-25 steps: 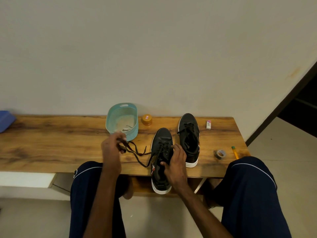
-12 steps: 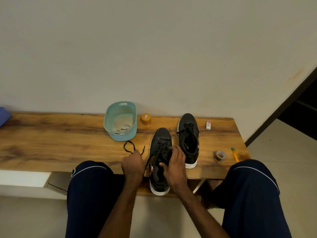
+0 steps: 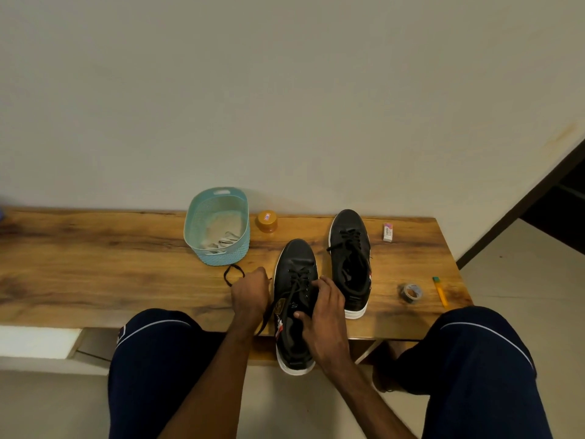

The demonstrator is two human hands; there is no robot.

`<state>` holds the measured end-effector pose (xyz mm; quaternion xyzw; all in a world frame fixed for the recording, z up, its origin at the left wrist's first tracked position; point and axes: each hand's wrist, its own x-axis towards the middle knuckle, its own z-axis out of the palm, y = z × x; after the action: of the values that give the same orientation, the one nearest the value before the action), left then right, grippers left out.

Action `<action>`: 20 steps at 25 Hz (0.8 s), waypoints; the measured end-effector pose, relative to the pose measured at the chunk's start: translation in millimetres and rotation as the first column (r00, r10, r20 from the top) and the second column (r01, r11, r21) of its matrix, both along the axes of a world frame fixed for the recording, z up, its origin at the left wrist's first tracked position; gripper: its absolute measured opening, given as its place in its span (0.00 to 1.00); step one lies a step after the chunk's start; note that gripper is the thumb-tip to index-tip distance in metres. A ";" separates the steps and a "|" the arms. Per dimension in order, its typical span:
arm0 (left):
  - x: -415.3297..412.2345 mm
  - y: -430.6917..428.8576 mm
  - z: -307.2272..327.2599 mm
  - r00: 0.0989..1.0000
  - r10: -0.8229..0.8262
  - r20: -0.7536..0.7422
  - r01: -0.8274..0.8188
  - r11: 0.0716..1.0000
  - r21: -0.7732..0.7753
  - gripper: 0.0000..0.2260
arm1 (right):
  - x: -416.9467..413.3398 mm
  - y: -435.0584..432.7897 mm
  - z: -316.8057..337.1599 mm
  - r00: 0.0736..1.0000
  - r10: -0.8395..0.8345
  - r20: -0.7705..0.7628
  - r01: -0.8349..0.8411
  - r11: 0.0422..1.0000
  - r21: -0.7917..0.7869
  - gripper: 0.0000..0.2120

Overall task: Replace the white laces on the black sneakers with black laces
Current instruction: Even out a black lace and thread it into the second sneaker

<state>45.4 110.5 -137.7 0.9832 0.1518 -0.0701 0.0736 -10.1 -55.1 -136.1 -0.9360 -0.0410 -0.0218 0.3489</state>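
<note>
Two black sneakers stand on the wooden bench [image 3: 95, 274]. The near sneaker [image 3: 296, 264] overhangs the front edge and carries a black lace. My right hand [image 3: 326, 308] grips its collar and upper eyelets. Just left of the shoe, my left hand [image 3: 250, 296] holds the free end of the black lace [image 3: 233, 274], which loops on the wood beyond my knuckles and also runs down under my wrist. The far sneaker [image 3: 349, 258] is laced in black and stands untouched to the right. White laces [image 3: 223, 242] lie in the teal basket [image 3: 218, 258].
A small orange-lidded jar [image 3: 267, 221] sits behind the near shoe. An eraser [image 3: 388, 232], a tape roll [image 3: 410, 292] and a yellow pencil [image 3: 440, 291] lie at the right end. My knees flank the bench front. A wall rises right behind it.
My left hand came back from beside the basket to just left of the near shoe, drawing the lace with it. The right hand stayed on the shoe.
</note>
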 end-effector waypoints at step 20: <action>5.9 42.3 121.8 0.621 0.222 0.752 0.071 0.939 -0.336 0.04 | -4.8 -3.4 10.8 1.000 -0.008 -0.027 0.008 1.000 -0.002 0.23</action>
<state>51.3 152.8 -15.8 0.8808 0.1323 0.3414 0.3002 -14.9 -58.5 -125.2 -0.9368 -0.0325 -0.0103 0.3482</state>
